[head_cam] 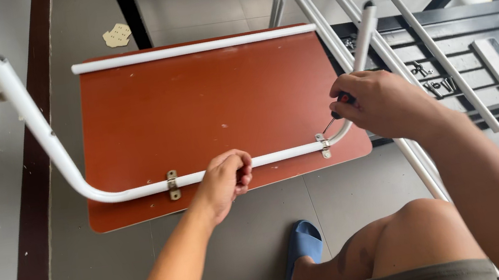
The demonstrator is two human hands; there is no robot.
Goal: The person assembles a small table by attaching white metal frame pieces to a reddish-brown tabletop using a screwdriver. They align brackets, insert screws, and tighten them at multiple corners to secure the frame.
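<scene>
A reddish-brown board (206,107) lies flat on the grey floor (118,269), and a white U-shaped tube frame (55,148) rests across its near edge, its two ends rising upward at either side. The left hand (224,182) is wrapped tight around the straight run of the tube, about midway between two small metal clamps, one clamp (172,184) to the left and the other clamp (324,145) to the right. The right hand (381,102) is closed on a screwdriver (338,113) with a dark and red handle; its thin shaft slants down to the right-hand clamp, the tip touching it or very nearly so. A straight white tube (191,49) lies along the far edge of the board. Further white tubes (439,55) lean over a dark slatted panel (481,29) on the right, with small metal fittings (434,85) scattered on it. A blue slipper (301,250) sits on the person's foot below
</scene>
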